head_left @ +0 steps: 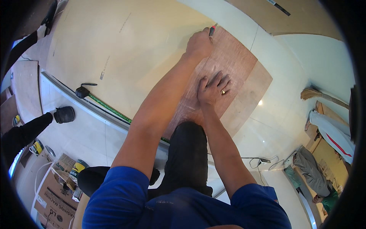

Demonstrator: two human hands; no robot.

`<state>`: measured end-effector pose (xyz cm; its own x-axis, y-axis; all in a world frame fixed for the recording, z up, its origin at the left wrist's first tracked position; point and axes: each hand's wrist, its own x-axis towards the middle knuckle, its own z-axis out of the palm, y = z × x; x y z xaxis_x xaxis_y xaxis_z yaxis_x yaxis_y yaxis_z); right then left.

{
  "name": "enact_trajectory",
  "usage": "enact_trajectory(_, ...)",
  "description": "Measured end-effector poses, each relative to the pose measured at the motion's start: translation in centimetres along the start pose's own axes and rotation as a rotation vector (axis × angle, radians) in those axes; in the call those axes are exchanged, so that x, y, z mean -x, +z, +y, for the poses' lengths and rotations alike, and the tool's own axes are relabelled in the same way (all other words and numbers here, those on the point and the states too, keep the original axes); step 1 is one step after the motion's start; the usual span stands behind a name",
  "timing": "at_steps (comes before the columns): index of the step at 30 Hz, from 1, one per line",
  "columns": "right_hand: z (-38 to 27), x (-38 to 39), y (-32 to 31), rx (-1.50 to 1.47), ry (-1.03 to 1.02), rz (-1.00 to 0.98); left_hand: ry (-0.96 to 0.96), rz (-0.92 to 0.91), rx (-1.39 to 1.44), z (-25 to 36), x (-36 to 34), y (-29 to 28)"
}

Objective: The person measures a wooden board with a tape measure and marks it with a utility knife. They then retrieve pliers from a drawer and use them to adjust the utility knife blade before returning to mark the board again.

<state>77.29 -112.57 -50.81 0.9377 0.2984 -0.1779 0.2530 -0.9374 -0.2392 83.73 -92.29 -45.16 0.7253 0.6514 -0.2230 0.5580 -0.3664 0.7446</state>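
Observation:
My left hand (pixel 199 45) is closed round a red-and-black cutting tool (pixel 212 30) at the far edge of a cream sheet (pixel 99 45), where it meets reddish-brown plywood (pixel 236 57). My right hand (pixel 214 88) lies on the plywood nearer to me, fingers spread, with a ring on one finger. My dark-trousered knee (pixel 187 143) is on the boards below my hands. A black tape measure (pixel 82 92) with its green tape (pixel 106 105) pulled out runs along the cream sheet's near left edge and passes behind my left forearm.
At the left are another person's legs and dark shoe (pixel 64 114), cans (pixel 78 170), a cardboard box (pixel 53 198) and a metal straightedge (pixel 61 88). On the right lie a straw broom (pixel 310 93), cables (pixel 263 161) and piled cloths (pixel 312 171). A large board (pixel 309 19) is at the back.

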Motion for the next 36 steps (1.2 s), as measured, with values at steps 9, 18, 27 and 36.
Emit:
enact_trajectory(9, -0.1, 0.0, -0.3, 0.019, 0.005, -0.030, -0.027, -0.067, -0.029, 0.2, -1.5, 1.2)
enact_trajectory(18, -0.2, 0.0, -0.2, 0.050, -0.008, -0.011, 0.046, -0.141, -0.128, 1.3, -1.7, 0.0)
enact_trajectory(27, 0.3, 0.2, -0.2, 0.028, 0.025, -0.068, 0.042, -0.182, -0.126, -1.6, 2.0, 1.4)
enact_trajectory(36, -1.5, 0.5, -1.6, 0.118, 0.015, -0.023, -0.031, -0.303, -0.145, -1.1, 5.0, -1.7)
